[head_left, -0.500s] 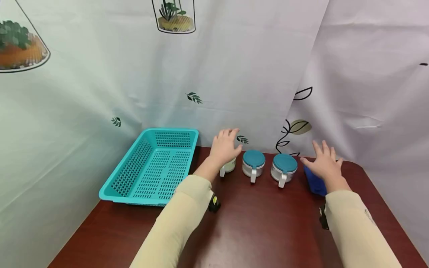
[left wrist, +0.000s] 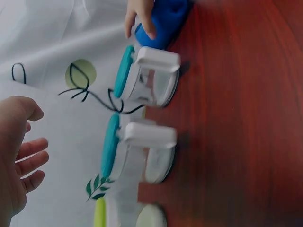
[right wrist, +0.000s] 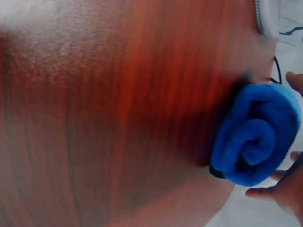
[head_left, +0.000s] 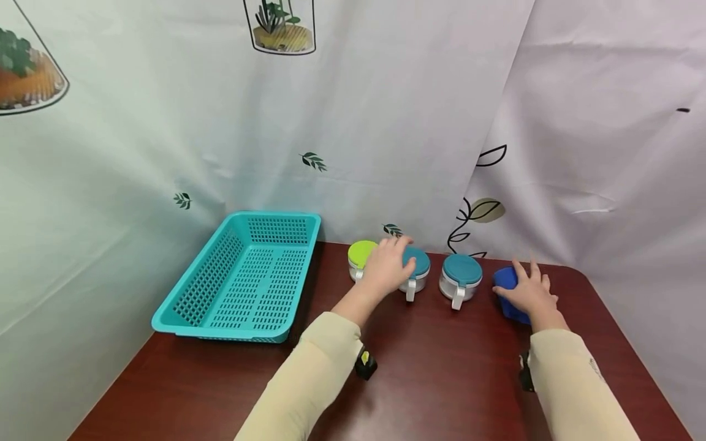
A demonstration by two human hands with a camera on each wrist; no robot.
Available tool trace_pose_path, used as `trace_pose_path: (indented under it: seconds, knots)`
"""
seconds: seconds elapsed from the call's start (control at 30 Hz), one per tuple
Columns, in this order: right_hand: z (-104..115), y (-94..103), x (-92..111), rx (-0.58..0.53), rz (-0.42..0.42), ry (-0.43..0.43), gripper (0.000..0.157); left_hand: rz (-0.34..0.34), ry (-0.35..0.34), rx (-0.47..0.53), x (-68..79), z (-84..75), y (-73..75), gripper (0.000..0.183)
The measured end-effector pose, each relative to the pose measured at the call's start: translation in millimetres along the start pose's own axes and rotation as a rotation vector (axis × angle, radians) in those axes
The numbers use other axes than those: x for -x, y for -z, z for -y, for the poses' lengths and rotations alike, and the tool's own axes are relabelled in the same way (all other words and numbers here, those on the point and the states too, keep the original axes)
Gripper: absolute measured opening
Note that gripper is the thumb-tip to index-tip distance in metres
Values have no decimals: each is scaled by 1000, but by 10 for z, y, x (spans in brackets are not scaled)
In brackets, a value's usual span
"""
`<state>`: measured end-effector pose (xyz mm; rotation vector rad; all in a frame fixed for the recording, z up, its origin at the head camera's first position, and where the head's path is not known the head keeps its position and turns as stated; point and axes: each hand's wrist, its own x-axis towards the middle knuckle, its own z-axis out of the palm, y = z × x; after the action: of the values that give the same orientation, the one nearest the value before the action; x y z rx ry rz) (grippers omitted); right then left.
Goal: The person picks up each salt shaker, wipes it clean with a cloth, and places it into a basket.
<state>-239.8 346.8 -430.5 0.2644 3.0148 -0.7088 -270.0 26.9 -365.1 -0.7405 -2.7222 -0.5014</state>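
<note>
A rolled blue towel (right wrist: 255,137) lies on the table at the right, its spiral end facing the right wrist camera. My right hand (head_left: 531,293) is over it with fingers spread, the thumb to one side and the other fingers to the other. Three clear jars with white handles stand in a row: one with a lime-green lid (head_left: 361,252), a middle one with a teal lid (head_left: 421,262) and a right one with a teal lid (head_left: 462,269). Above the first two, my left hand (head_left: 384,267) hovers with loosely bent fingers and holds nothing, partly covering the middle jar.
A turquoise perforated basket (head_left: 236,334) stands on the left of the dark red-brown table (head_left: 441,380). White patterned cloth (head_left: 397,122) hangs behind the table and along its sides. A dark wrist device (head_left: 366,364) is worn at the left cuff.
My left hand has moved right and down, from over the green-lidded jar toward the middle one, uncovering the green lid. My right hand has lowered over the blue towel. The head view has shifted slightly.
</note>
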Motion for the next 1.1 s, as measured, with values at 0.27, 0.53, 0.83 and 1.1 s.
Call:
trace_pose_path:
  seconds: [0.27,0.53,0.83,1.1]
  knots:
    - [-30,-125,-25,-61,19,-87,91,191,-110,84,-31,-334,-265,23]
    - [-32,-177,-57,-70,33,-150,91,316,-124,22,-53,-644,-667,16]
    - [-29,-252,-76,-10,23,-145,85,358,163,18,-11,-721,-1026,37]
    - [10,-259,-83,-29,19,-127,76,274,278,240,-28,-724,-1152,41]
